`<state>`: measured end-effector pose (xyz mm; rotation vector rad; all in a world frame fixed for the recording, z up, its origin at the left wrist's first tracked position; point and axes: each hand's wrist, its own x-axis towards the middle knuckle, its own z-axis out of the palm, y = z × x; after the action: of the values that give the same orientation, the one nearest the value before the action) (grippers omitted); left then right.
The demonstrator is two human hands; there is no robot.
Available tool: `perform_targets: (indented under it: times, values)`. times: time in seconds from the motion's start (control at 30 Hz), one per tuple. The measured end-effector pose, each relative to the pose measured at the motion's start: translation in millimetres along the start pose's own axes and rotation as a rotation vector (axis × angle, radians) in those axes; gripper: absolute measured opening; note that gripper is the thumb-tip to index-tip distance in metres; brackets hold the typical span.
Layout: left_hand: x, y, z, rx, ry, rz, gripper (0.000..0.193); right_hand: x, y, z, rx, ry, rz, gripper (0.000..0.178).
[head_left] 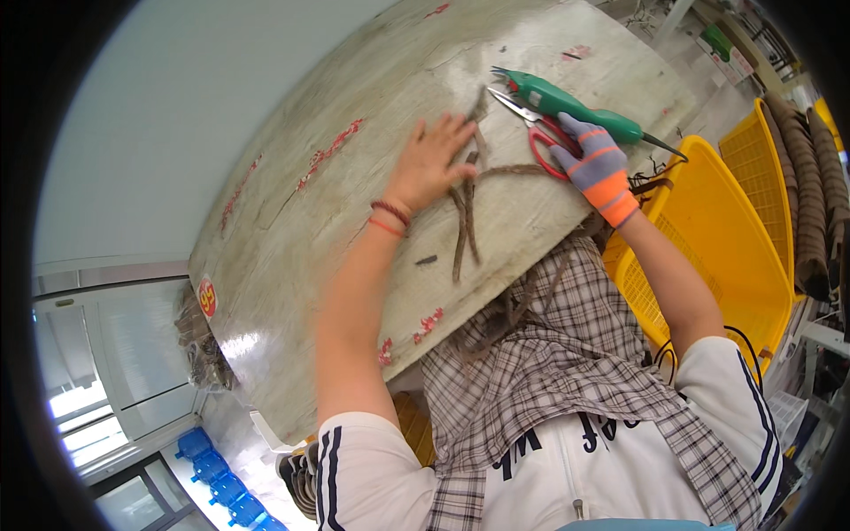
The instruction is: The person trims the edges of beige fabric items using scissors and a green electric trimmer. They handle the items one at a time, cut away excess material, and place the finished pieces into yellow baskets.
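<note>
My left hand (431,165) is bare and spread over the table, its fingers stretched out beside some narrow brown strips (459,232). The thumb reaches the strips' upper part; whether it presses on them I cannot tell. My right hand (600,168), in a grey and orange striped glove, is closed on the red handle of a pair of scissors (542,140). Their blades point to the far left and are apart from the strips' lower ends. A green corded power tool (575,103) lies just beyond the scissors. One curved strip (513,169) runs between my two hands.
The worn table (301,265) bears red-and-white patches and small dark scraps (427,260). Yellow plastic baskets (708,239) stand at the right, near ribbed brown rolls (810,195). More brown strips (509,319) hang over my checked apron. Blue bins (221,478) are at the lower left.
</note>
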<state>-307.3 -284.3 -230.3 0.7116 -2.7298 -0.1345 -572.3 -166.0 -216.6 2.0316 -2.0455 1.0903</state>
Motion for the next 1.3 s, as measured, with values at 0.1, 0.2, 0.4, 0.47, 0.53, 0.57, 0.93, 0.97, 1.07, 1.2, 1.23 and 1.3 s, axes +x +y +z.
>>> perform_targets:
  times: [0.1,0.2,0.4,0.47,0.53,0.57,0.93,0.97,1.07,1.2,1.23,1.3]
  values:
    - [-10.6,77.7,-7.0,-0.086,-0.052,0.05,0.071,1.1,11.0,8.4,0.046,0.05,-0.023,0.038]
    - [-15.6,154.9,1.0,-0.1,-0.136,0.166,0.075,4.3,19.4,13.2,0.063,0.077,-0.066,0.031]
    - [-26.1,229.3,17.0,-0.396,-0.11,0.228,0.038,6.0,39.0,4.2,1.289,0.027,0.336,0.028]
    - [-24.8,209.6,29.9,-0.167,0.118,0.008,0.05,-6.0,49.8,-11.5,1.281,0.185,0.19,0.027]
    - [-12.9,200.6,33.3,-0.025,0.287,-0.211,0.068,-34.7,58.5,-26.1,1.228,0.363,0.347,0.023]
    - [0.3,195.0,33.6,0.022,0.349,-0.318,0.08,-52.2,60.6,-33.7,1.199,0.453,0.422,0.022]
    - [48.2,193.6,61.6,0.132,0.096,-0.402,0.092,-202.2,79.9,-33.8,-0.341,-0.718,0.39,0.052]
    - [47.0,196.6,59.3,0.104,0.084,-0.335,0.09,-197.8,80.9,-39.2,-0.371,-0.82,0.424,0.051]
    - [29.6,209.3,53.4,0.018,0.058,-0.194,0.072,-195.1,80.5,-44.9,-0.392,-0.941,0.508,0.059]
    - [-17.8,198.3,52.7,-0.124,0.055,0.027,0.044,-202.5,80.4,-38.5,-0.374,-0.828,0.557,0.048]
    - [-30.4,196.2,52.7,-0.16,0.051,0.035,0.038,-202.3,80.6,-37.8,-0.373,-0.817,0.558,0.047]
    - [-51.5,197.0,50.7,-0.195,0.032,0.064,0.03,-206.8,82.8,-33.2,-0.397,-0.753,0.542,0.045]
